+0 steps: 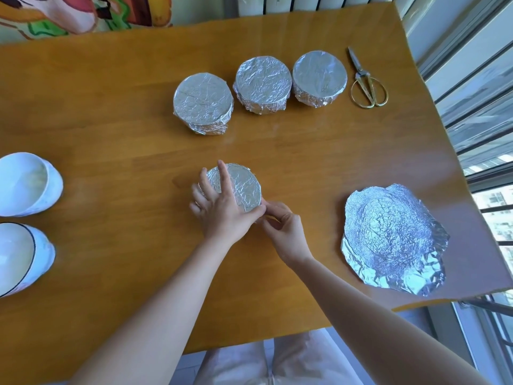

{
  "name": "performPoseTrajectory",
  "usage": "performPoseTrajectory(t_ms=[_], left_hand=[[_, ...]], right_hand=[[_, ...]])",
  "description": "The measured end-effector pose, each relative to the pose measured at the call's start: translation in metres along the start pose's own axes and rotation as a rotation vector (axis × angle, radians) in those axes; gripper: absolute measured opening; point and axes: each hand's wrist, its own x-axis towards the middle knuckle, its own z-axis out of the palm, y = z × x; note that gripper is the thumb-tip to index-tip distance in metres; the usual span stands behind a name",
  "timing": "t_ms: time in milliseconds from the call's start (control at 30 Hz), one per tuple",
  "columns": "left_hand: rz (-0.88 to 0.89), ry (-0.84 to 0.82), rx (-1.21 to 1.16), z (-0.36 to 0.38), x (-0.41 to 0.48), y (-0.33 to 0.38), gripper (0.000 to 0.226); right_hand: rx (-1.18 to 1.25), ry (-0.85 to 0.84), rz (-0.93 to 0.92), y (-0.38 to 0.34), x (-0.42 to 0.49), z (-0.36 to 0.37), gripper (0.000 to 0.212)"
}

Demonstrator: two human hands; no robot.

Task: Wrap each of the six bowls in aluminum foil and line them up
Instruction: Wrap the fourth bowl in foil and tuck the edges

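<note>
- Wooden table point(111, 120): its right edge runs along a window, and its near edge crosses above the person's lap.
- Three foil-wrapped bowls point(203, 102) point(263, 83) point(319, 76) sit in a row on the far side, with the two right ones almost touching. Gold-handled scissors point(363, 79) lie just beside the row, near the right edge.
- A fourth bowl point(241, 186), its top covered in foil, stands mid-table. A band of wood separates it from the row.
- A crumpled foil sheet point(391, 240) lies well to the right, close to the right edge.
- Two unwrapped white bowls point(25, 184) point(19, 257) sit at the far left, with a wide stretch of wood between them and the hands.
- The left hand point(219, 209) is spread flat on the fourth bowl, index finger straight across the top.
- The right hand point(283, 229) has its fingers curled, pinching the foil at the bowl's near rim.
</note>
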Motion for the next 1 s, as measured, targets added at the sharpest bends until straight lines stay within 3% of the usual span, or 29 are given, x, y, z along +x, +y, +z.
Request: performPoseTrajectory(t_ms=[100,233,467,833,1000], left_hand=[[-0.001,-0.001,0.0,0.0,0.0,0.0,0.127],[-0.002,-0.015,-0.001,-0.002,0.001,-0.001,0.127],[-0.017,0.006,-0.012,0.001,0.002,-0.001,0.117],[-0.046,0.028,-0.009,0.002,0.001,0.002,0.118],[-0.047,0.042,-0.008,0.003,0.0,0.003,0.117]], right_hand=[[-0.036,-0.032,-0.034,0.0,-0.001,-0.002,0.035],[-0.137,0.085,-0.074,-0.002,0.007,-0.001,0.019],[-0.006,0.162,0.039,0.0,0.007,0.002,0.009],[-0.1,-0.011,0.059,-0.004,0.025,-0.017,0.004],[0.097,-0.045,0.189,-0.009,0.035,-0.019,0.013]])
